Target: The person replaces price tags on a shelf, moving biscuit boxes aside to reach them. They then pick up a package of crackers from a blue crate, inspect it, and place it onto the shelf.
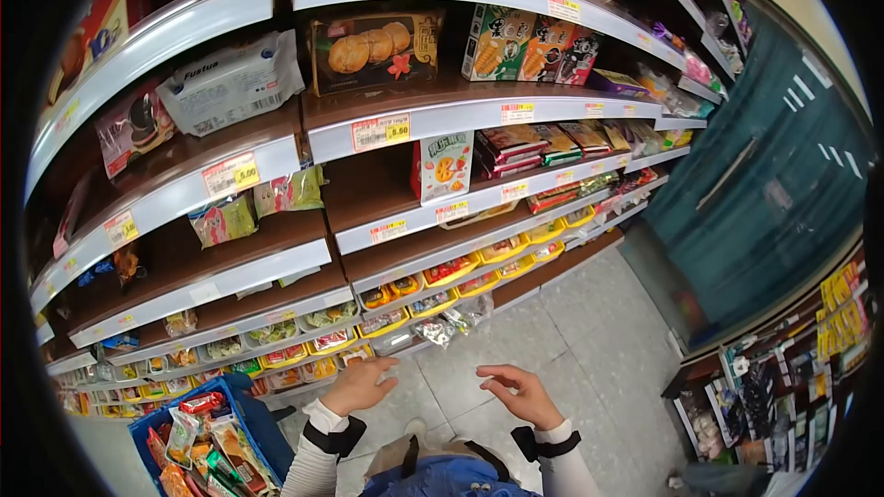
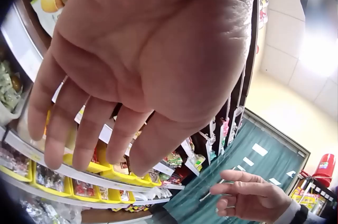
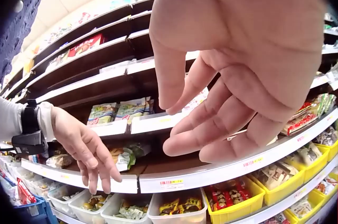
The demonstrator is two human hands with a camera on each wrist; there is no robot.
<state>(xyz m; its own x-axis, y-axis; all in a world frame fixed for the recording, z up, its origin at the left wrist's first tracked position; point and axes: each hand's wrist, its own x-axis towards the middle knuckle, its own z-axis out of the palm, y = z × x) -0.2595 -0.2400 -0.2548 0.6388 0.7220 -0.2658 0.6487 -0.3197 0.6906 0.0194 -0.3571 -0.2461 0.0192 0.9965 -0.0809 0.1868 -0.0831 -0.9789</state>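
Note:
Both hands are held out in front of the body, before a shop shelf of packaged snacks. My left hand (image 1: 361,385) holds nothing; its fingers reach loosely forward, and in the left wrist view its palm and spread fingers face the camera. My right hand (image 1: 525,394) also holds nothing, its fingers gently bent and the thumb apart. In the right wrist view, the shelf edge (image 3: 211,175) and a yellow bin (image 3: 237,211) of wrapped snacks appear behind the fingers. Nearest to the left hand is a blue basket (image 1: 256,410) filled with snack packets (image 1: 221,446).
Upper shelves carry a cookie box (image 1: 373,53), a white pack (image 1: 230,83) and a white pretzel box (image 1: 446,168). Low down run rows of small bins. Grey floor tiles (image 1: 589,350) extend right to a green curtain (image 1: 764,175). Another stocked rack (image 1: 764,405) stands lower right.

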